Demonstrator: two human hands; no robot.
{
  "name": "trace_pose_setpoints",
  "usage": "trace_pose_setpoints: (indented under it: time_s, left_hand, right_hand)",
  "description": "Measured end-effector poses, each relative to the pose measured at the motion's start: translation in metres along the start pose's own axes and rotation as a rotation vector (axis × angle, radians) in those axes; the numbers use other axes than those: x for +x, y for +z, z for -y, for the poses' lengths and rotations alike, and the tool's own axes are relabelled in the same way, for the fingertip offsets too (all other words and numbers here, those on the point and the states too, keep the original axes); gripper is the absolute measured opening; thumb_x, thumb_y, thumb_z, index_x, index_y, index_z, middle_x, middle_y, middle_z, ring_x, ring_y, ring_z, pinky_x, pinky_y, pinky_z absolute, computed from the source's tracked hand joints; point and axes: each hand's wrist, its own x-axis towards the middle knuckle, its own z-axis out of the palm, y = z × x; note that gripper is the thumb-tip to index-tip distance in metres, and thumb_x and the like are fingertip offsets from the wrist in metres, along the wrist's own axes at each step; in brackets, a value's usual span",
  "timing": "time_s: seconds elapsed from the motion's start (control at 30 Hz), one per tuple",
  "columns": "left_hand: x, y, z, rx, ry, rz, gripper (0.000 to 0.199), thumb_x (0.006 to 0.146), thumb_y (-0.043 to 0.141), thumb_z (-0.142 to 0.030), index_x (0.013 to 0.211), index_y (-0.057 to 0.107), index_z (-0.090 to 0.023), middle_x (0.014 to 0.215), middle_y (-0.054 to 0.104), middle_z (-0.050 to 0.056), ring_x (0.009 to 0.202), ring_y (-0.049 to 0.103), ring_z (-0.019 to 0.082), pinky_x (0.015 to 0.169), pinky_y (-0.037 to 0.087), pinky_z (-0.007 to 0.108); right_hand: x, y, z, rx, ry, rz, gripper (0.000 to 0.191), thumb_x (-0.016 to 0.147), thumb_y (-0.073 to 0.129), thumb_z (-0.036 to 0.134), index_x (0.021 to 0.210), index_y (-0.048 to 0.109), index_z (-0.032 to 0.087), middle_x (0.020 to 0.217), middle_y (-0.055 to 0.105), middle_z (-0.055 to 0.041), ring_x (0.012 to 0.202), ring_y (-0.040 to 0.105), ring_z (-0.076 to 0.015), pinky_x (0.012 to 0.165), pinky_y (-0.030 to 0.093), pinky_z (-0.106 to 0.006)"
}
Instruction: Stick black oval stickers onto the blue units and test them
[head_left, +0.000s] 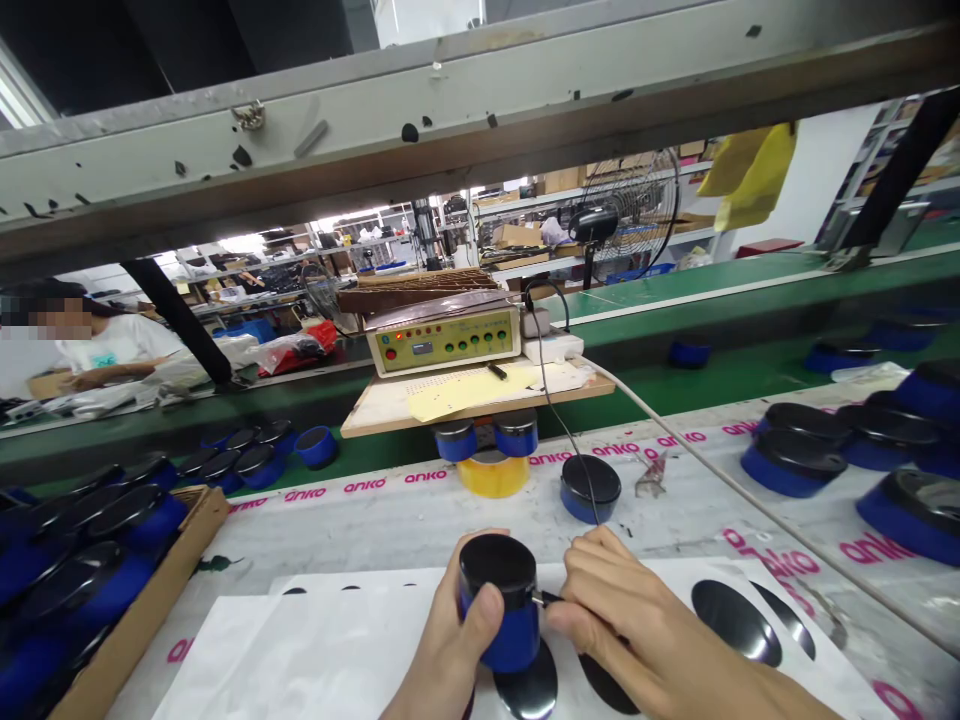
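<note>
My left hand [452,630] is closed around a short blue cylinder [510,640] with a glossy black top, holding it upright. My right hand [637,612] pinches a thin cable's plug [550,600], and its metal tip meets the side of the cylinder just below the black top. How deep the tip sits cannot be made out. From the plug, the dark cable [576,447] runs up toward a yellow control box [446,338]. Beneath both hands lie white sheets [300,650] bearing glossy black discs [737,622].
Left stands a cardboard box [161,600] of similar cylinders. More cylinders [795,465] crowd the right, and one [590,488] stands beyond my hands. A wooden board [375,408] carries the control box. A white cable [720,490] crosses the right side. A person [124,345] sits far left.
</note>
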Motion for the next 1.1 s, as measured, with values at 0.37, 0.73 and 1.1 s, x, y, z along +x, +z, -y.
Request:
trace_pose_setpoints:
  time_s: [0.37,0.73,1.1]
  left_hand:
    - [0.002,0.0,0.016,0.654,0.493,-0.135,0.068,0.071,0.059,-0.068,0.12,0.047,-0.023,0.116,0.05,0.009,0.108,0.052,0.027,0.095,0.041,0.041]
    - [-0.002,0.009,0.013,1.235,1.503,-0.348,0.021,0.077,0.063,-0.006,0.088,0.063,-0.025,0.081,0.038,-0.002,0.109,0.054,0.021,0.101,0.048,0.043]
    - [0.007,-0.002,0.008,1.319,1.513,-0.277,0.018,0.077,0.06,-0.007,0.082,0.065,-0.023,0.086,0.032,0.002,0.109,0.05,0.027,0.089,0.054,0.049]
  right_hand:
    - [-0.003,0.001,-0.003,-0.146,0.087,0.112,0.025,0.098,0.033,0.018,0.075,0.046,0.019,0.076,0.053,-0.0015,0.073,0.05,-0.0168,0.084,0.039,-0.037]
    - [-0.006,0.018,-0.02,-0.009,0.048,0.107,0.022,0.095,0.028,0.01,0.084,0.043,0.02,0.083,0.054,-0.0044,0.078,0.049,-0.0187,0.077,0.044,-0.035]
    - [-0.006,0.02,-0.021,-0.043,-0.024,0.072,0.02,0.097,0.032,0.015,0.086,0.048,0.019,0.081,0.055,-0.0051,0.074,0.052,-0.0179,0.07,0.046,-0.031]
